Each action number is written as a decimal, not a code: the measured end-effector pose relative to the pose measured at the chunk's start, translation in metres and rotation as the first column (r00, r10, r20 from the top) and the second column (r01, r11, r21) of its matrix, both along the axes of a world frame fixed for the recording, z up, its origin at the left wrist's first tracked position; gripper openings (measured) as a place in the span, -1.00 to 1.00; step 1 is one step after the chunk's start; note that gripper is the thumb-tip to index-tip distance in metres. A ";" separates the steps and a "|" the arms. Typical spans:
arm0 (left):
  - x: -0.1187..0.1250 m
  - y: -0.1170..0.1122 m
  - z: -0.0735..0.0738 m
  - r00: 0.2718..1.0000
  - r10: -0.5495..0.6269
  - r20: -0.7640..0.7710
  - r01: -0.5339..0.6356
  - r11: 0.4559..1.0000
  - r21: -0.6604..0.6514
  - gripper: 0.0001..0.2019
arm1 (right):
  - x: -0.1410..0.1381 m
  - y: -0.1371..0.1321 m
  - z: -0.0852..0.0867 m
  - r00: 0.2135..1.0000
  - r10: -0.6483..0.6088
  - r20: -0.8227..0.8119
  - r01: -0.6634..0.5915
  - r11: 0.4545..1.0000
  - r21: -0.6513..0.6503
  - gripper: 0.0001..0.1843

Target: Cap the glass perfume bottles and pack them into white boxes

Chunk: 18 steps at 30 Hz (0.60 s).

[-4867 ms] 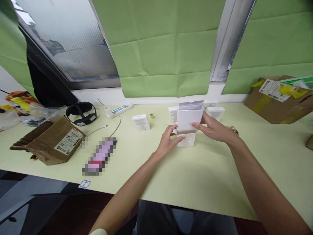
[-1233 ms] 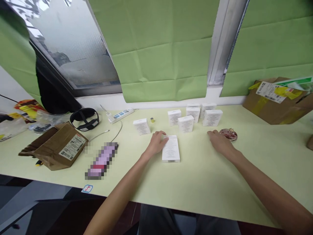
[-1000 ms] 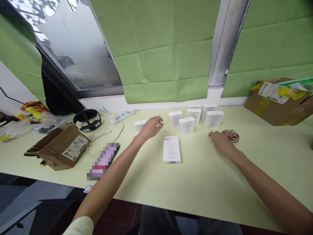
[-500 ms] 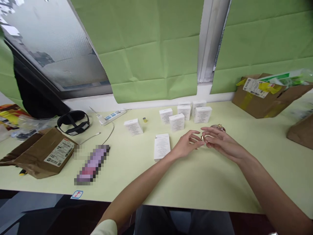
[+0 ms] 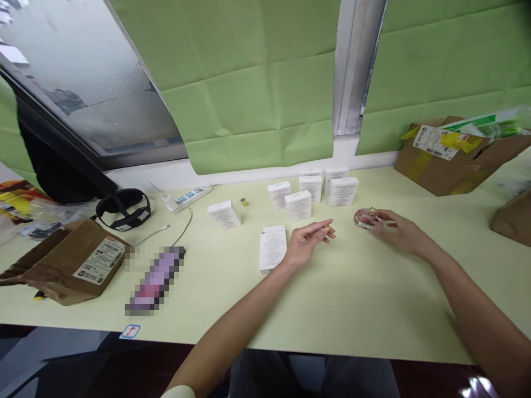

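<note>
My left hand (image 5: 307, 241) is closed in a pinch over the table, with a small gold cap (image 5: 327, 228) at its fingertips, partly hidden by them. To its right, a round, pinkish clear glass bottle (image 5: 364, 219) with a gold top lies on the table. My right hand (image 5: 398, 232) is at the right side of this bottle, fingers apart and slightly blurred; whether they touch the glass is hard to tell. A white printed box (image 5: 272, 250), its top flap open, lies just left of my left hand.
Several white boxes (image 5: 298, 205) stand towards the wall, another white box (image 5: 224, 215) beside a small yellow cylinder (image 5: 244, 203). Leftward are a pixelated phone (image 5: 157, 279), a power strip (image 5: 191, 198), a black headset (image 5: 124, 210) and a cardboard box (image 5: 83, 265). A bigger carton (image 5: 440, 160) sits back right.
My hands have moved apart. The small gold cap stays in my left hand's fingers, while my right hand has moved right to the glass bottle, which is now more visible.
</note>
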<state>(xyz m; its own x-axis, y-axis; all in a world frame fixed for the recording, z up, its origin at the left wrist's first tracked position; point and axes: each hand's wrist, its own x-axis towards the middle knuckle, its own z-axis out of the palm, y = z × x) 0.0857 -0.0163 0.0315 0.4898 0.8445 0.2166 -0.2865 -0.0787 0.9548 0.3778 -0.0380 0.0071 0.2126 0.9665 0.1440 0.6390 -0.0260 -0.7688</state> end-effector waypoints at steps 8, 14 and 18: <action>-0.007 0.009 -0.002 0.987 0.157 -0.017 -0.157 0.988 0.008 -0.71 | -0.058 0.004 0.009 0.961 0.250 -0.116 -0.255 0.967 -0.027 -0.61; -0.018 0.011 0.000 0.934 0.304 -0.186 -0.224 0.906 0.359 -0.72 | -0.105 -0.005 0.010 0.899 0.409 -0.156 -0.410 0.912 0.027 -0.65; -0.026 0.014 0.003 0.879 0.394 -0.266 -0.209 0.823 0.528 -0.75 | -0.117 -0.011 0.000 0.939 0.345 -0.016 -0.343 0.937 0.059 -0.65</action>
<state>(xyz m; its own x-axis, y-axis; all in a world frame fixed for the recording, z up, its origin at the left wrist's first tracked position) 0.0601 -0.0027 0.0343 0.3469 0.7996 0.4903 0.1729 -0.5683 0.8045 0.2603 -0.0487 0.0067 -0.1271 0.9721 0.1973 0.5818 0.2342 -0.7789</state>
